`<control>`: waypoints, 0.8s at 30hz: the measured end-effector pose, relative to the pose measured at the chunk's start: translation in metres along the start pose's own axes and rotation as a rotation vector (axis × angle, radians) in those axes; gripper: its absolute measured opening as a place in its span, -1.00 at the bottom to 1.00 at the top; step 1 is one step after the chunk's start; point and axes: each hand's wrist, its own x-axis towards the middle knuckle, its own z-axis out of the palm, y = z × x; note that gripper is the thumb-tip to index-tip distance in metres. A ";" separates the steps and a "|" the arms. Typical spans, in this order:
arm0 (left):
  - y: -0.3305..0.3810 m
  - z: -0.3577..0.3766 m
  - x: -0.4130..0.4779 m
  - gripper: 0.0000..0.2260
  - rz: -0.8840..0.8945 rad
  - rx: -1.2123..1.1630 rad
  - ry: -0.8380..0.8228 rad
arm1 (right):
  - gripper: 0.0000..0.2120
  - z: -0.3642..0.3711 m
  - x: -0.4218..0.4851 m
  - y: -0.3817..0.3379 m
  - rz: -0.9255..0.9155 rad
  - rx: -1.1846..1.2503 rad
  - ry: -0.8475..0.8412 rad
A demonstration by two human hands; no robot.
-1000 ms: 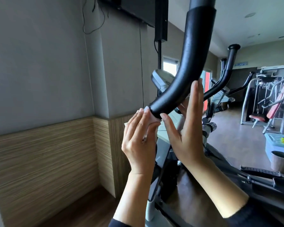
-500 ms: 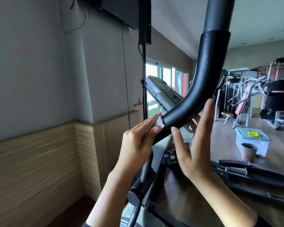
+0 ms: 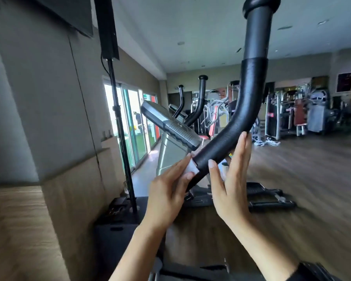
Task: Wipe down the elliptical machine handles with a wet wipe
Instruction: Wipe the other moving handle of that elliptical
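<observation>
A thick black foam-covered elliptical handle (image 3: 243,110) curves from the top right down to the centre. My left hand (image 3: 168,191) pinches a small white wet wipe (image 3: 190,167) against the lower end of the foam grip. My right hand (image 3: 231,179) stands open and flat beside the handle, fingers straight and pointing up, thumb touching the grip's underside. A second pair of black handles (image 3: 200,98) rises behind the grey console (image 3: 170,126).
A black pole (image 3: 120,126) stands at the left under a wall-mounted screen (image 3: 69,13). Wood-panelled wall lies left, sliding glass doors (image 3: 130,126) beyond. Weight machines (image 3: 292,112) fill the far right. The elliptical's pedals (image 3: 267,199) lie low on the wooden floor.
The view has swung right and back, showing more of the handle's top. Both hands stay at the lower end of the grip, the wipe still pressed there by my left hand.
</observation>
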 end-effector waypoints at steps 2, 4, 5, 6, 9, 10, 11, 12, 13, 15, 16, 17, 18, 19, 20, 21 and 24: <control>-0.001 -0.001 0.004 -0.69 0.002 -0.012 -0.004 | -0.31 -0.001 0.000 -0.002 -0.008 -0.044 -0.002; 0.002 0.002 0.009 -0.71 -0.001 -0.038 0.001 | -0.31 -0.002 -0.001 -0.004 -0.004 -0.067 0.001; 0.004 0.003 0.010 -0.71 0.003 -0.052 0.014 | -0.31 -0.002 -0.002 -0.005 -0.003 -0.078 0.004; 0.004 0.004 0.009 -0.71 0.005 -0.061 0.024 | -0.31 -0.002 -0.002 -0.005 -0.005 -0.091 0.009; -0.003 -0.002 0.003 -0.70 0.018 -0.030 0.042 | -0.31 0.000 -0.003 -0.004 -0.002 -0.128 0.023; -0.007 -0.005 0.001 -0.72 0.022 -0.024 0.053 | -0.31 0.001 -0.003 -0.004 0.000 -0.118 0.029; -0.009 -0.007 0.001 -0.73 0.016 -0.040 0.066 | -0.32 0.002 -0.003 -0.004 0.000 -0.100 0.036; -0.010 -0.008 0.002 -0.74 0.003 -0.075 0.074 | -0.32 0.003 -0.004 -0.004 0.000 -0.083 0.040; -0.008 -0.008 0.006 -0.76 -0.012 -0.121 0.068 | -0.32 0.004 -0.005 -0.005 -0.001 -0.075 0.042; -0.004 -0.004 0.017 -0.77 -0.042 -0.213 0.015 | -0.31 0.003 -0.006 -0.008 -0.008 -0.100 0.041; -0.003 -0.002 0.023 -0.77 -0.052 -0.253 -0.019 | -0.32 0.003 -0.007 -0.009 -0.009 -0.122 0.041; -0.004 -0.001 0.029 -0.76 -0.062 -0.292 -0.049 | -0.33 0.003 -0.007 -0.011 -0.005 -0.139 0.041; -0.005 0.000 0.033 -0.76 -0.073 -0.331 -0.075 | -0.34 0.002 -0.008 -0.012 -0.004 -0.154 0.039; -0.009 -0.001 0.034 -0.76 -0.083 -0.369 -0.097 | -0.36 0.002 -0.009 -0.014 -0.006 -0.171 0.035; -0.014 -0.003 0.033 -0.76 -0.085 -0.407 -0.120 | -0.37 0.002 -0.010 -0.015 -0.011 -0.191 0.033; -0.021 -0.006 0.030 -0.76 -0.086 -0.447 -0.143 | -0.38 0.002 -0.012 -0.016 -0.016 -0.217 0.034; -0.040 -0.016 0.025 -0.77 -0.087 -0.557 -0.222 | -0.42 0.007 -0.017 -0.020 -0.011 -0.289 0.043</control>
